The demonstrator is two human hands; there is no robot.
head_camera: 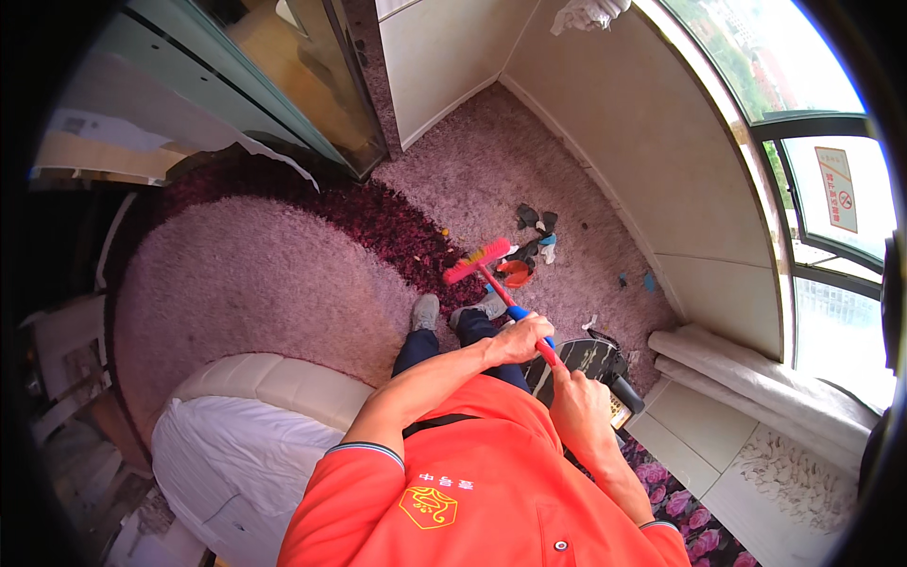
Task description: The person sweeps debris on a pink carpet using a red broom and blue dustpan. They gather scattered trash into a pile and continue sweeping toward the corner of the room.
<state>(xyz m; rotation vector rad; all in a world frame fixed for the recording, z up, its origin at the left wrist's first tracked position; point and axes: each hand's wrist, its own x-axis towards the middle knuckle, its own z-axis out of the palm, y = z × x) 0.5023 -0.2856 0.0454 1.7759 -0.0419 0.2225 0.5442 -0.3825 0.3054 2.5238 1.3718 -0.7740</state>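
Observation:
My left hand (523, 338) grips the red handle of a broom (500, 286), around its blue section. Lower on the same handle, nearer my body, my right hand (577, 397) is closed around it. The pink and yellow brush head (477, 261) lies over the dark red band of the carpet, beyond my shoes. Just right of it is a heap of litter: an orange-red scrap (515, 273), black scraps (528, 216) and a white and blue scrap (548, 248). Small crumbs and a yellow-orange bit (445, 232) are scattered close by.
A white-covered bed or seat (241, 453) is at lower left. A glass-sided cabinet (312, 85) stands upper left. Beside my right hand is a dark round-topped object (584, 361). Rolled pale material (737, 375) lies below the windows at right. Blue scraps (648, 281) lie near the wall.

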